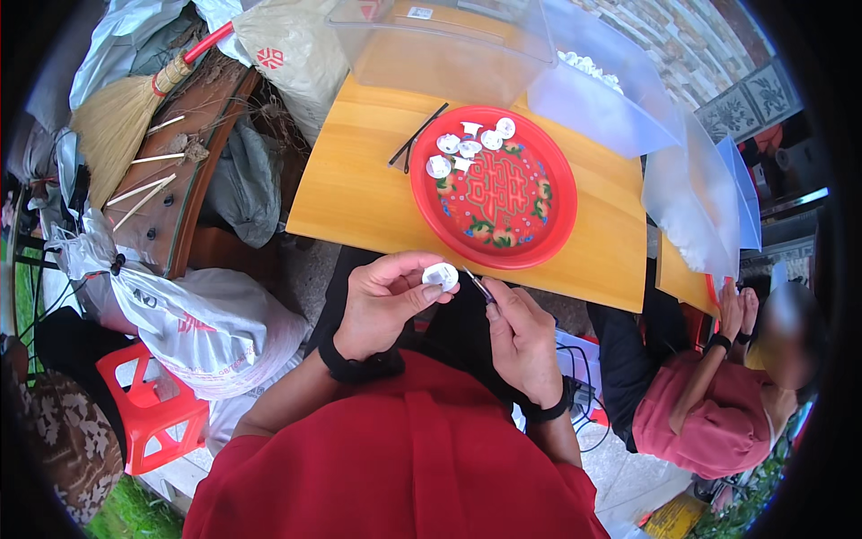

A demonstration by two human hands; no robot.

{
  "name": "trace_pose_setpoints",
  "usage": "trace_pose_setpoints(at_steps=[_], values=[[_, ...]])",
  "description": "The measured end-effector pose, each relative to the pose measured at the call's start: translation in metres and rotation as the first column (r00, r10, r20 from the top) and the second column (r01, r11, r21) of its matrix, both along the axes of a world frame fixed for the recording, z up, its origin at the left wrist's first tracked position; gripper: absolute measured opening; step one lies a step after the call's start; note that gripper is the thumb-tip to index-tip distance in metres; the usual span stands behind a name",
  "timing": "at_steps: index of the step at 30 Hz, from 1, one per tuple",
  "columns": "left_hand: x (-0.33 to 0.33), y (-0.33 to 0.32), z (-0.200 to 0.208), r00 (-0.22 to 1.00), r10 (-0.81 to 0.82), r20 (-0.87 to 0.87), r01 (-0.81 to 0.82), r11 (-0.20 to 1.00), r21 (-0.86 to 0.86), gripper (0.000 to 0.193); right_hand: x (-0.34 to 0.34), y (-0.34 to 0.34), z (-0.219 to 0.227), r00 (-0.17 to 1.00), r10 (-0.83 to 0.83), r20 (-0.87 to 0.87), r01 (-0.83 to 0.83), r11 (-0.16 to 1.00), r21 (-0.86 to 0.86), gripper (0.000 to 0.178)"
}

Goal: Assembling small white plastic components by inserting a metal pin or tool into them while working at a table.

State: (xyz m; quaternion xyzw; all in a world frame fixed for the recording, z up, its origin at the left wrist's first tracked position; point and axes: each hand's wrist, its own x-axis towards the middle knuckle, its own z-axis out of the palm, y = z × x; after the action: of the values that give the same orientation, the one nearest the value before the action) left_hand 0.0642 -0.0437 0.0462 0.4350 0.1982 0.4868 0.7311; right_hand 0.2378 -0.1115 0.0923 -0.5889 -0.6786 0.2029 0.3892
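Note:
My left hand (382,301) pinches a small round white plastic part (440,276) between thumb and fingers, in front of the table's near edge. A slim pointed tool (482,287) with a dark handle and metal tip is in my right hand (521,334); whether it is a craft knife or another tool I cannot tell. Its tip points at the white part, just beside its right edge. Beyond my hands, a red round tray (558,220) with a flower pattern sits on the wooden table (346,193). Several similar white parts (467,146) lie at the tray's far left.
Thin dark sticks (420,136) lie left of the tray. Clear plastic bins (440,54) stand at the back, one holding white pieces (590,70). At right sits another person (696,409), hands raised together. White sacks (211,328), a red stool (162,413) and a broom (117,126) are at left.

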Motion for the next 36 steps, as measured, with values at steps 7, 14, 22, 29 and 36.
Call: trace_pose_setpoints(at_steps=[7, 14, 22, 29, 36], values=[[0.000, -0.001, 0.000, 0.999, 0.026, -0.029, -0.027, 0.999, -0.032, 0.032, -0.002, -0.002, 0.002, 0.998, 0.052, 0.047, -0.055, 0.997, 0.054, 0.032], [0.002, -0.002, 0.002, 0.999, 0.041, -0.034, -0.042, 0.999, -0.025, 0.032, -0.004, -0.002, -0.001, 0.994, 0.053, 0.099, -0.058, 0.997, 0.048, 0.031], [0.003, -0.002, 0.001, 0.999, 0.037, 0.019, -0.036, 0.998, -0.047, 0.034, -0.008, -0.003, -0.002, 0.994, 0.020, 0.106, -0.027, 0.997, 0.068, 0.031], [0.004, -0.003, 0.001, 0.997, 0.070, -0.007, -0.071, 0.997, -0.038, 0.031, -0.010, -0.005, -0.003, 0.992, 0.007, 0.127, -0.015, 0.998, 0.056, 0.030], [0.005, -0.003, 0.003, 0.997, 0.081, -0.001, -0.081, 0.996, -0.031, 0.030, -0.013, -0.003, -0.003, 0.994, 0.005, 0.110, -0.011, 0.999, 0.053, 0.031]])
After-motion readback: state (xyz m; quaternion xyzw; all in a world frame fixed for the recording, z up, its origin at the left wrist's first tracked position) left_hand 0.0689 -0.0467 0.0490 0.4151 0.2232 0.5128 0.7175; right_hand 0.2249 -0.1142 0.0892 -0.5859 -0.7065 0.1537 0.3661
